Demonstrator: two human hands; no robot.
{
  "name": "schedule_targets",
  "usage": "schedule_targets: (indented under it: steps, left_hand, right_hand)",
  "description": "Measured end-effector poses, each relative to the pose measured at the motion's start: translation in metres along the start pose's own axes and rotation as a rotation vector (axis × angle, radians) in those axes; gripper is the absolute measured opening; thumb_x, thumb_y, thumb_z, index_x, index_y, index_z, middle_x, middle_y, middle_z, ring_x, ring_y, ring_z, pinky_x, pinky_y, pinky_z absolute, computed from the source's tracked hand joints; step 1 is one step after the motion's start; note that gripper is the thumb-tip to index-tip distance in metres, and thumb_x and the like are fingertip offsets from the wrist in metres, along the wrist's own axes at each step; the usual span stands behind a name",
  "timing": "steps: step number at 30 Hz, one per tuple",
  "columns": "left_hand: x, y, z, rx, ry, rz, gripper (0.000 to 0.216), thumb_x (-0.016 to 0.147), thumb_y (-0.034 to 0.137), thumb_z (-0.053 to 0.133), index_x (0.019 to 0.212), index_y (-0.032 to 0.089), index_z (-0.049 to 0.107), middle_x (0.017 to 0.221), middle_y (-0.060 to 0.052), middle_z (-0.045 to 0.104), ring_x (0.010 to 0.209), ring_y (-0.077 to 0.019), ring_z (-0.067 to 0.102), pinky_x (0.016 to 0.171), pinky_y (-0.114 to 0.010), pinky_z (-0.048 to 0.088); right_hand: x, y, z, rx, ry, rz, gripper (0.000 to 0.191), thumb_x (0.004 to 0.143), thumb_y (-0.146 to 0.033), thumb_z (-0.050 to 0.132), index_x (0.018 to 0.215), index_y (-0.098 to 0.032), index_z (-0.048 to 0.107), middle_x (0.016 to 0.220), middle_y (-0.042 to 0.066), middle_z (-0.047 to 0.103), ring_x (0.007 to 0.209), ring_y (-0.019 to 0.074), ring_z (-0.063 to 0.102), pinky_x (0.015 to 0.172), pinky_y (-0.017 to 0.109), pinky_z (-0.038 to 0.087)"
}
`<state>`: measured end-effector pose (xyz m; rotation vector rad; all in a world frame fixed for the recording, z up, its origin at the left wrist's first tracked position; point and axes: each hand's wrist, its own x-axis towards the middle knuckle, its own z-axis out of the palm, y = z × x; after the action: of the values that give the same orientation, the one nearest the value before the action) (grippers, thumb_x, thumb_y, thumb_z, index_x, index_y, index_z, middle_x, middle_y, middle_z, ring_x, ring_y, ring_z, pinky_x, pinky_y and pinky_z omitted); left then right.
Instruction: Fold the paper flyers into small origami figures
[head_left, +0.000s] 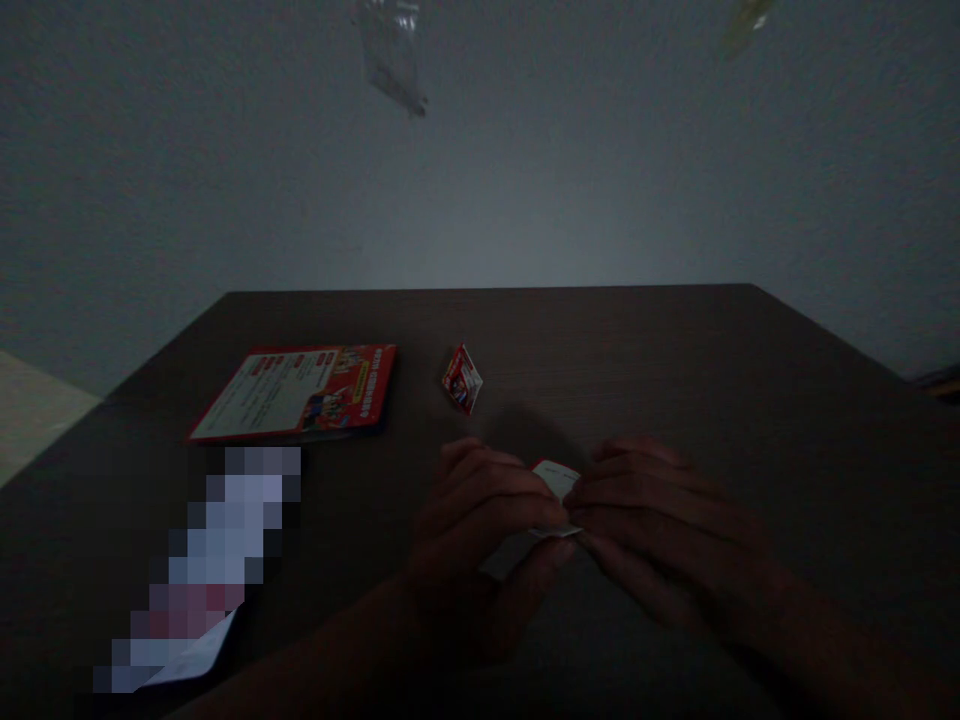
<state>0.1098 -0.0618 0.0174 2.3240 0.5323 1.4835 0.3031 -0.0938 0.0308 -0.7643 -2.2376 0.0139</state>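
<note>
In the head view, my left hand and my right hand meet over the table near the lower middle. Between them is a small white paper card with a red edge, pinched by the fingers and thumbs of both hands. Part of the card is covered by my fingers, and it looks bent or folded at its near edge. Beyond my left hand lies a small red printed paper piece, folded and partly standing up. The light is dim, so fine print cannot be read.
A red and white printed booklet lies at the left of the dark wooden table. Nearer to me is a blurred-out flat object with a bright surface. On the pale wall behind, a clear plastic bag shows high up.
</note>
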Motion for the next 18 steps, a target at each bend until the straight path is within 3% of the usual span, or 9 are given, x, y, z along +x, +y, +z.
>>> schedule_targets:
  steps: [18]
  left_hand:
    - [-0.0028, -0.0033, 0.0011, -0.060, -0.001, -0.009, 0.016, 0.073, 0.008, 0.060, 0.086, 0.017, 0.062, 0.076, -0.004, 0.069, 0.071, -0.0170, 0.064, 0.075, -0.037, 0.047]
  right_hand:
    - [0.0025, -0.0017, -0.0001, 0.021, 0.018, 0.000, 0.011, 0.078, -0.005, 0.059, 0.086, -0.010, 0.065, 0.080, 0.008, 0.070, 0.075, 0.0164, 0.066, 0.079, 0.034, 0.054]
